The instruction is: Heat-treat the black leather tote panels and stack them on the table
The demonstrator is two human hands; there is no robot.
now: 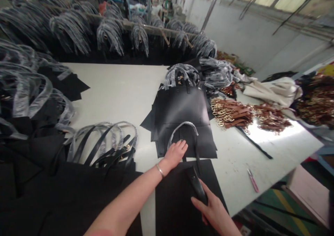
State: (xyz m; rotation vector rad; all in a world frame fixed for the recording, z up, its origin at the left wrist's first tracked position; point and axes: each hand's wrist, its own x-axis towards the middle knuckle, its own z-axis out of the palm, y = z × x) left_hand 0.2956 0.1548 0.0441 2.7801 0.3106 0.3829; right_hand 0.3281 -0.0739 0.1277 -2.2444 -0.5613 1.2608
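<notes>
My left hand (pixel 176 153), with a bracelet at the wrist, reaches to the base of a plastic-wrapped handle (pixel 183 124) on a black panel; its fingers are bent, and whatever lies beneath them is hidden. In my right hand (pixel 210 208) is a black handheld tool (pixel 195 185), held over the nearest black panel (pixel 172 201). Behind my left hand, black bag pieces (pixel 181 105) lie in an overlapping stack, with wrapped handles at the far end. A dark strap (pixel 197 152) hangs down between the stack and the nearest panel.
More black bags (pixel 104 180) with looped handles cover the left side of the white table (pixel 117 89). Brown straps with gold clasps (pixel 232 114), a black strip (pixel 254 142) and pink-handled snips (pixel 253 181) lie at right. Wrapped handles hang from a rail (pixel 153 29) behind.
</notes>
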